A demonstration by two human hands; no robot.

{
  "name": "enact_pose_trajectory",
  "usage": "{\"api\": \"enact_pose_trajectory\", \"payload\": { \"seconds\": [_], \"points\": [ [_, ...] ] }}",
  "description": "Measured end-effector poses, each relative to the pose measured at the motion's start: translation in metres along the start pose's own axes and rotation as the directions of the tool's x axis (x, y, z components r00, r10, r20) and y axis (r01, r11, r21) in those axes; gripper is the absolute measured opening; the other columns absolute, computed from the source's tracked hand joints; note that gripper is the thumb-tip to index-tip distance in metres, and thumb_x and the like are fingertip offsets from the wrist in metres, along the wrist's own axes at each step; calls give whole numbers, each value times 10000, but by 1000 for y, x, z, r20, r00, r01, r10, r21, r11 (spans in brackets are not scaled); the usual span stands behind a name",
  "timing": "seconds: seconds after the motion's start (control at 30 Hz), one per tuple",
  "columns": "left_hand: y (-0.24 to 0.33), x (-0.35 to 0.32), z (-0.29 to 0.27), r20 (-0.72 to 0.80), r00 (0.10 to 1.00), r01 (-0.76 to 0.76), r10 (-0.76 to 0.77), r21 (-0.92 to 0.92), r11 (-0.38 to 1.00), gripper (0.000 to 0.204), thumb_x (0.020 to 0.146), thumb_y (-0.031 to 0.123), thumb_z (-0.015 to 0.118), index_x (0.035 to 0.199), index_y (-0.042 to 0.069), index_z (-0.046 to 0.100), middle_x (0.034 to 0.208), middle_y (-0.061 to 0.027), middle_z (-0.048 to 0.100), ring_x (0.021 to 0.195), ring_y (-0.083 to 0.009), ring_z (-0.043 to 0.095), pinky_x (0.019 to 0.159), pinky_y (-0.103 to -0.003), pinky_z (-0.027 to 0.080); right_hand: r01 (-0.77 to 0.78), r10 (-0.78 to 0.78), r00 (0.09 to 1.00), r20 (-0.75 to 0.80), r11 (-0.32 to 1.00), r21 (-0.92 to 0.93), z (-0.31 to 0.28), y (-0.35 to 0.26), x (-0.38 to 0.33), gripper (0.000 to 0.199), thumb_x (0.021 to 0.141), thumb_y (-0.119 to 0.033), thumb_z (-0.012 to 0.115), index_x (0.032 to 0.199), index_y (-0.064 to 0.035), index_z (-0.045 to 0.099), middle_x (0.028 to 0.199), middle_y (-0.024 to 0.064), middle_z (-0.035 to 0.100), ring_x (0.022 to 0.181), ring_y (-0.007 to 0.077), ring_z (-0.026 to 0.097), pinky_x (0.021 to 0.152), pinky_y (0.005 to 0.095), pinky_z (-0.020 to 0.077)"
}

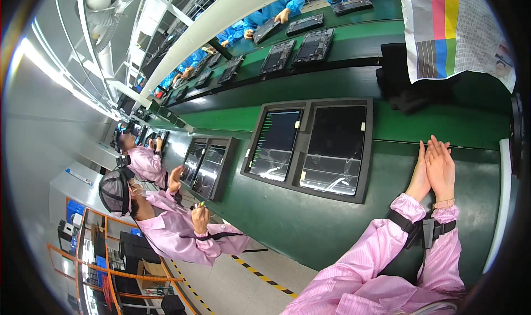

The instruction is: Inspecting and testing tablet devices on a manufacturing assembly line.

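My left hand [420, 175] and my right hand [441, 170] are laid together above the green bench [310, 224], at the right. Their fingers are stretched out, and neither hand holds a thing that I can see. To their left lies a dark foam tray [305, 149] with two tablets in it. The left tablet [275, 143] has a lit screen with lines of small text. A dark screen with light reflections shows on the right tablet [335, 143]. Small pale tabs stick to the edges of both.
A second tray [222, 166] with two tablets lies further left, by a co-worker in pink [182, 226] holding a pen. Beyond, people in blue handle opened devices [314, 45] on a green line. A printed color sheet [442, 30] hangs above black cloth [401, 83].
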State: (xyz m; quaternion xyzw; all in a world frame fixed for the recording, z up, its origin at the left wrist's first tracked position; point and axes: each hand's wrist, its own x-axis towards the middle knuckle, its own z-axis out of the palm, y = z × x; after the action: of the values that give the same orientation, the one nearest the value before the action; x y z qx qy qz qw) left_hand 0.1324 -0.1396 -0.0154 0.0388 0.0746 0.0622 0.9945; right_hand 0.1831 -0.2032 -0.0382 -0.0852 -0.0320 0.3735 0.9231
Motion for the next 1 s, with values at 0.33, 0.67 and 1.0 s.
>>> {"api": "enact_pose_trajectory", "payload": {
  "seconds": [0.33,0.67,1.0],
  "points": [
    [-2,5,-11,46,999,20,-17,-58,998,526,958,555,432,1125,75,566,1077,-156,646,1022,-270,611,938,-393,484,-27,28,999,-18,1000,13,0,-2,0,385,1004,-177,453,1306,61,458,1214,141,553,1141,211,529,968,299,453],
    [-5,12,-20,43,999,-24,25,-32,999,446,993,464,395,1126,73,564,1087,-161,646,1031,-275,609,954,-388,476,-12,14,999,-51,999,34,-1,-1,-1,405,1005,-176,451,1329,66,425,1214,137,541,1124,199,524,954,290,457],
    [-9,31,-56,192,981,-23,-4,134,991,554,1010,462,369,1352,30,420,1346,-121,512,1231,-242,496,1062,-343,388,48,-48,964,-262,999,-8,15,4,-2,443,996,-185,472,1362,51,388,1211,128,566,1050,175,571,915,270,473]
  ]
}}
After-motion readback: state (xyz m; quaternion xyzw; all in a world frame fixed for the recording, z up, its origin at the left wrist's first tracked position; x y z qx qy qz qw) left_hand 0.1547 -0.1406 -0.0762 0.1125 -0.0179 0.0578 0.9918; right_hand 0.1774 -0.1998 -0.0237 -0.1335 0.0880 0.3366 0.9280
